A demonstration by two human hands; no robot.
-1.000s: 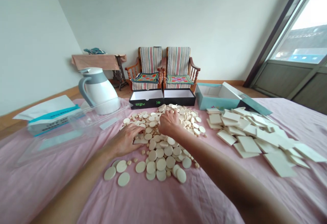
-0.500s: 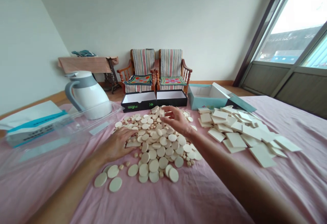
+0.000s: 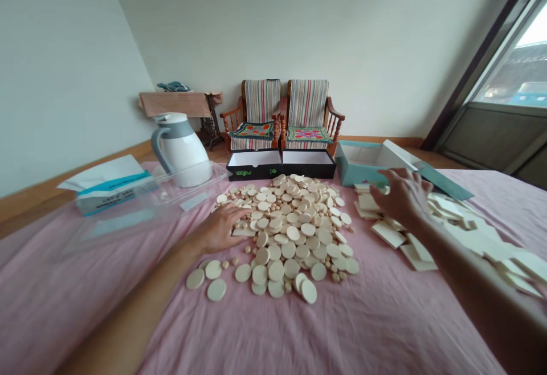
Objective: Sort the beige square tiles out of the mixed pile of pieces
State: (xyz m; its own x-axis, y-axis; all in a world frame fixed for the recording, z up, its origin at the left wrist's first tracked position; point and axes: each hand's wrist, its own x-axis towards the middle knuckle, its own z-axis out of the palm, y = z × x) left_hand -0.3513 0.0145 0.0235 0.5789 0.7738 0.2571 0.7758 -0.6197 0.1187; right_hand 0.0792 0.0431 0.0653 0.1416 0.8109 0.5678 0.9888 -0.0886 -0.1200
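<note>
My left hand (image 3: 223, 228) rests low at the left edge of a heap of pale wooden discs (image 3: 293, 233). Its fingers stretch forward, and a flat pale tile (image 3: 244, 232) lies just by the thumb and fingertips. I cannot make out a grip on that tile. Over on the right, my right hand (image 3: 404, 197) hovers above a pile of pale rectangular wooden tiles (image 3: 464, 229), fingers spread and curved, with nothing visible in them. Small wooden beads or cubes (image 3: 335, 277) are scattered among the discs.
Behind the discs stand two black open boxes (image 3: 255, 172), with a teal box (image 3: 359, 172) to their right. On the left are a white thermos jug (image 3: 183, 153), a clear plastic tray (image 3: 123, 224) and a tissue pack (image 3: 113, 195). Pink cloth (image 3: 256, 341) covers the table.
My right hand has gone from above the disc heap to the rectangular tiles on the right. My left hand stays by the discs. The view has turned slightly left.
</note>
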